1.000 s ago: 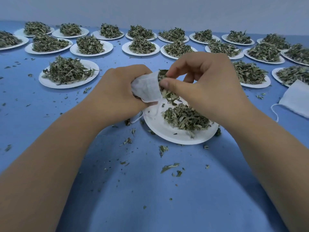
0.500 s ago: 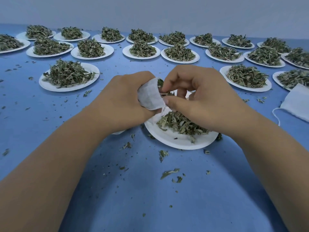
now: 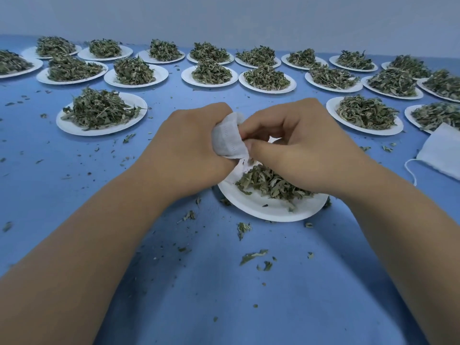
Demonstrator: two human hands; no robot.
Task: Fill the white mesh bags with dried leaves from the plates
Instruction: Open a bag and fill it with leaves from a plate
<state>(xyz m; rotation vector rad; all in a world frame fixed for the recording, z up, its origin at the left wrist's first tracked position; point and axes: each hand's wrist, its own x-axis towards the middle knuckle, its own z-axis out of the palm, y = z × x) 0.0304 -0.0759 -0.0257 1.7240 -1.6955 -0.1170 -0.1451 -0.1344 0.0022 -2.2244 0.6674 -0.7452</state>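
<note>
My left hand grips a white mesh bag, held above the near white plate. My right hand is pinched at the bag's mouth, fingertips pressed against it; any leaves between the fingers are hidden. A small heap of dried leaves lies on the near plate, partly under my right hand. The bag's mouth and its contents are covered by my fingers.
Several white plates heaped with dried leaves stand in rows across the blue table, the nearest at left and right. An empty white mesh bag with a drawstring lies at the right edge. Leaf crumbs litter the cloth.
Both hands have come lower in the view and closer to the near plate. My right fingers have closed in at the bag's mouth, and the leaves seen sticking out earlier are now hidden.
</note>
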